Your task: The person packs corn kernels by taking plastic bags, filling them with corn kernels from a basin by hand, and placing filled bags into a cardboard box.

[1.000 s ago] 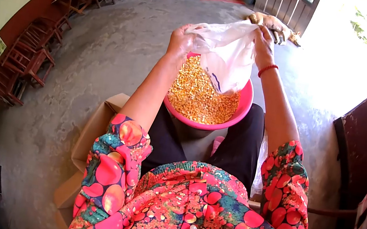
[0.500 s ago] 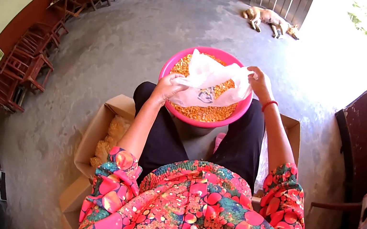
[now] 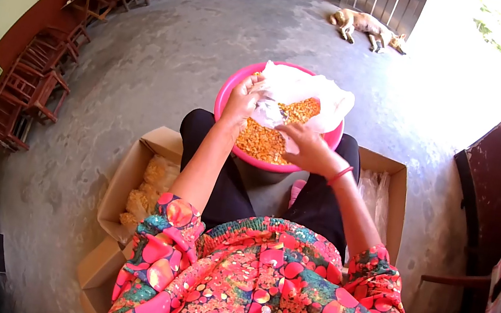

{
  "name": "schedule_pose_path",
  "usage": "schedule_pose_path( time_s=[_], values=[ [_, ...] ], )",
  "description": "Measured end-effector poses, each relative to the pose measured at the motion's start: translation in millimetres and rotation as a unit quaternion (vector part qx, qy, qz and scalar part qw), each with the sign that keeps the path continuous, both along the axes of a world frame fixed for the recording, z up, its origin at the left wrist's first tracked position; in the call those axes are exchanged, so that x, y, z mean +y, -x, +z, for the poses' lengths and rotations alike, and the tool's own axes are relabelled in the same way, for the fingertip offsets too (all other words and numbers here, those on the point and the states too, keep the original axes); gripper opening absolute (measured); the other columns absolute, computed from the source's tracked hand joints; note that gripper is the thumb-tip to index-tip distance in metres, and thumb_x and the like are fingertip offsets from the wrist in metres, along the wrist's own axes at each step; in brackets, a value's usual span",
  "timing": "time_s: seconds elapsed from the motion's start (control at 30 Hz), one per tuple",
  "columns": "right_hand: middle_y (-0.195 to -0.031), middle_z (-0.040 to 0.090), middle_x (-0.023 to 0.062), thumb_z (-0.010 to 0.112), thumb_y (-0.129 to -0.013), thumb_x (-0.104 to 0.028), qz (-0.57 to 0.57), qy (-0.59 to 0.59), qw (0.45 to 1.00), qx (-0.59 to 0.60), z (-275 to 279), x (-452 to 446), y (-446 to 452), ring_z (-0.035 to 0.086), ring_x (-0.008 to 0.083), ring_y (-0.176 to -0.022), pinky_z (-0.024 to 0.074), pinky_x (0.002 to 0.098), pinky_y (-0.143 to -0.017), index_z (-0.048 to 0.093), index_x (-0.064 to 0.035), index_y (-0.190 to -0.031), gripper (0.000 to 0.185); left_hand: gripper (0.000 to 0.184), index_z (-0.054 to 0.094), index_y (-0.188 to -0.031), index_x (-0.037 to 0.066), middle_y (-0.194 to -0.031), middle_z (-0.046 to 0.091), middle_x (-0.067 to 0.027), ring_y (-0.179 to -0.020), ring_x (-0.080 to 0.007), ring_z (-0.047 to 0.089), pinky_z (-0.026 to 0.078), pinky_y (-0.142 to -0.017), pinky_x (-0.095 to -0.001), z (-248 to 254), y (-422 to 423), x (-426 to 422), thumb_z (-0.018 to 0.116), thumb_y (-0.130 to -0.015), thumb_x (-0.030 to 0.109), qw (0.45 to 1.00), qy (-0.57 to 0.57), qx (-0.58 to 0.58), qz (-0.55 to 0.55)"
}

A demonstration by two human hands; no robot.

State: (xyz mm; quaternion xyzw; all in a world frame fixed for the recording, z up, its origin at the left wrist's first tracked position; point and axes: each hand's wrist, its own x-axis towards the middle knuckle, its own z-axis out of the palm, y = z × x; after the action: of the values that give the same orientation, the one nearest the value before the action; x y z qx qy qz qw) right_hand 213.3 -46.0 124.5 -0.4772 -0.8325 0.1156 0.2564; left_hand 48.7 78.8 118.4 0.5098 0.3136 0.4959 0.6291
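A pink basin (image 3: 230, 90) full of yellow corn kernels (image 3: 261, 142) stands between the knees. Over the corn lies a white plastic bag (image 3: 305, 86), its mouth spread and kernels showing within its outline. My left hand (image 3: 243, 99) is closed on the bag's left edge. Low over the corn, near the bag's front edge, my right hand (image 3: 306, 147) has its fingers apart and holds nothing that I can see.
At the left knee stands a cardboard box (image 3: 119, 191) with filled bags of corn (image 3: 144, 195). Another box (image 3: 397, 201) at the right holds clear plastic bags (image 3: 375, 201). A dog (image 3: 366, 27) lies near the doorway. Wooden chairs (image 3: 34, 80) line the left wall.
The bag has come down from above the basin onto the corn. My right hand has let go of its right side and moved down and left. My left hand still grips it.
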Motion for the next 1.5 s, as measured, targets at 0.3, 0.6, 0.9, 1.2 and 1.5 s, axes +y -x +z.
schedule_pose_path(
  time_s=[0.3, 0.6, 0.9, 1.2, 1.5],
  values=[
    [-0.082, 0.062, 0.0134, 0.042, -0.084, -0.033, 0.056, 0.275, 0.959, 0.026, -59, 24, -34, 0.057, 0.0241, -0.081, 0.0421, 0.0335, -0.072, 0.062, -0.0010, -0.085, 0.037, 0.022, 0.063, -0.082, 0.003, -0.079, 0.060, -0.0061, -0.062, -0.0113, 0.053, 0.043, -0.051, -0.0203, 4, 27, -13, 0.043, -0.075, -0.003, 0.996, 0.033, 0.002, -0.079],
    [-0.106, 0.054, 0.0135, 0.060, -0.077, -0.023, -0.117, 0.270, 0.908, 0.299, -31, 42, -36, 0.055, 0.0191, -0.082, 0.0487, 0.0291, -0.066, 0.041, -0.0065, -0.123, 0.052, 0.040, 0.050, -0.109, -0.007, -0.091, 0.058, -0.0167, -0.084, -0.0235, 0.058, 0.045, -0.077, -0.0321, -20, 18, -21, 0.052, -0.069, 0.000, 0.850, -0.302, 0.399, 0.163],
    [-0.104, 0.052, 0.0054, 0.053, -0.083, -0.027, -0.043, 0.296, 0.877, 0.375, 5, 74, -24, 0.052, 0.0163, -0.090, 0.0505, 0.0307, -0.071, 0.048, -0.0095, -0.117, 0.039, 0.039, 0.055, -0.105, -0.001, -0.094, 0.059, -0.0068, -0.085, -0.0156, 0.057, 0.046, -0.075, -0.0275, -16, 25, -27, 0.045, -0.068, -0.005, 0.998, -0.014, 0.049, -0.039],
    [-0.094, 0.059, 0.0091, 0.057, -0.079, -0.020, -0.117, 0.326, 0.865, 0.364, 19, 78, -22, 0.055, 0.0170, -0.088, 0.0500, 0.0283, -0.070, 0.057, -0.0051, -0.103, 0.028, 0.026, 0.058, -0.086, 0.000, -0.080, 0.062, -0.0131, -0.073, -0.0171, 0.059, 0.046, -0.065, -0.0315, -11, 17, -27, 0.061, -0.067, 0.018, 0.851, -0.190, 0.483, 0.075],
    [-0.097, 0.059, 0.0169, 0.056, -0.074, -0.025, -0.032, 0.206, 0.969, -0.133, -62, 42, -59, 0.055, 0.0306, -0.092, 0.0421, 0.0374, -0.081, 0.050, -0.0082, -0.113, 0.044, 0.027, 0.053, -0.092, 0.001, -0.082, 0.059, -0.0101, -0.067, -0.0230, 0.059, 0.051, -0.057, -0.0340, -53, 21, -2, 0.038, -0.071, -0.005, 0.984, 0.170, 0.023, 0.058]
  ],
)
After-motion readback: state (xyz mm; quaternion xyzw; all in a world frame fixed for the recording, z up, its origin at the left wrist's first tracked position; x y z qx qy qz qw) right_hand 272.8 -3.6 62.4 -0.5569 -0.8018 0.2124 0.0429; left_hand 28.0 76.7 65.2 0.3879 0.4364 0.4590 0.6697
